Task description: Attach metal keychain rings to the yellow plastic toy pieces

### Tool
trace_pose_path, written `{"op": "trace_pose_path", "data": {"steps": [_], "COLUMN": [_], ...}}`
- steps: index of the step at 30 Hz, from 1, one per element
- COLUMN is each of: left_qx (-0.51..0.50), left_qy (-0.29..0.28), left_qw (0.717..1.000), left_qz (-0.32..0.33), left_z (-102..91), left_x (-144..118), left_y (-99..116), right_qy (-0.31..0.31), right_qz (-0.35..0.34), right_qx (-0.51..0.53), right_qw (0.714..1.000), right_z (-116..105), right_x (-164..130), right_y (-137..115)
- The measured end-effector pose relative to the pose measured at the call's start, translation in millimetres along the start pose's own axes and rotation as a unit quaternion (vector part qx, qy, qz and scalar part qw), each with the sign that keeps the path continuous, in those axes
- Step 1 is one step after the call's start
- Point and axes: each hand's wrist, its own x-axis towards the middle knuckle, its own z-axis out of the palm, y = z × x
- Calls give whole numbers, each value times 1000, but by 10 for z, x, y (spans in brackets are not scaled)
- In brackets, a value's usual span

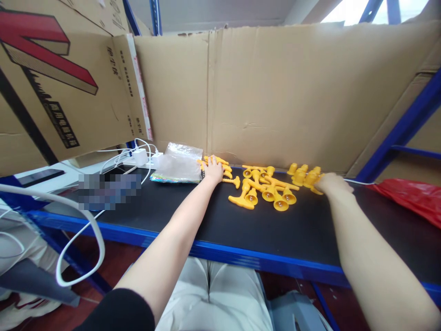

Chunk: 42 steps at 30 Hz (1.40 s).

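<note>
Head view: left hand (213,171) flat, fingers spread on yellow parts (220,166) at far left of pile. Right hand (331,183) loosely curled, touching yellow caps (305,174) at far right; grasp unclear. Main pile (267,188) between hands.

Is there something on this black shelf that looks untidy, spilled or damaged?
Mildly, yes. The yellow plastic parts lie tumbled in a loose pile, pointing every way, between the left hand and right hand. A white cable droops over the shelf's front edge. Nothing looks broken.
</note>
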Motion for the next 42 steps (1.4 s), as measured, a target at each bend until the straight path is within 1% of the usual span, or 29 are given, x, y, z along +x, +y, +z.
{"op": "trace_pose_path", "data": {"steps": [1,2,3,5,6,8,9,11,12,14,16,17,18,19,20,22,25,28,32,38,42], "left_qx": [9,16,22,34,39,40,35,16,3,-23,-31,-28,-23,-18,-16,-25,-33,-31,-41,-43,-37], "left_qy": [8,17,29,61,78,104,107,79,42,-53,-135,-160,-173,-173,-166,-127,-54,-11,6,4,13], "left_qw": [1000,1000,999,997,995,990,988,987,986,977,962,957,956,958,960,964,969,973,973,974,973], "left_qz": [5,11,17,37,52,87,105,140,160,204,234,239,236,229,225,234,240,229,228,220,226], "left_z": [7,16,24,32,27,-7,-37,-116,-158,-230,-271,-276,-273,-260,-242,-192,-119,-76,-56,-37,-38], "left_x": [4,7,7,3,1,7,15,37,45,43,1,-35,-77,-122,-168,-246,-309,-318,-309,-304,-310], "left_y": [-2,-6,-11,-23,-29,-36,-39,-45,-50,-66,-95,-113,-135,-157,-180,-219,-252,-255,-248,-245,-234], "right_qy": [-5,-8,-3,2,6,13,1,-27,-41,-80,-130,-150,-161,-164,-160,-148,-138,-133,-130,-131,-137], "right_qz": [18,13,-23,-149,-218,-337,-386,-445,-466,-497,-514,-516,-514,-509,-505,-500,-504,-510,-510,-501,-499], "right_qx": [-18,-27,-27,-3,25,103,133,172,180,179,162,151,142,136,132,129,129,130,128,125,127], "right_qw": [1000,1000,999,989,976,936,913,878,865,845,832,830,831,834,838,844,843,840,840,846,846], "right_z": [-69,-137,-196,-260,-257,-185,-124,5,60,124,124,107,86,64,45,21,13,12,15,35,26], "right_x": [-49,-106,-171,-316,-392,-544,-617,-749,-807,-907,-985,-1015,-1040,-1060,-1075,-1093,-1103,-1109,-1106,-1092,-1103], "right_y": [-54,-119,-194,-363,-452,-625,-704,-836,-887,-960,-1002,-1014,-1021,-1025,-1026,-1023,-1012,-1005,-1005,-1004,-1001]}}
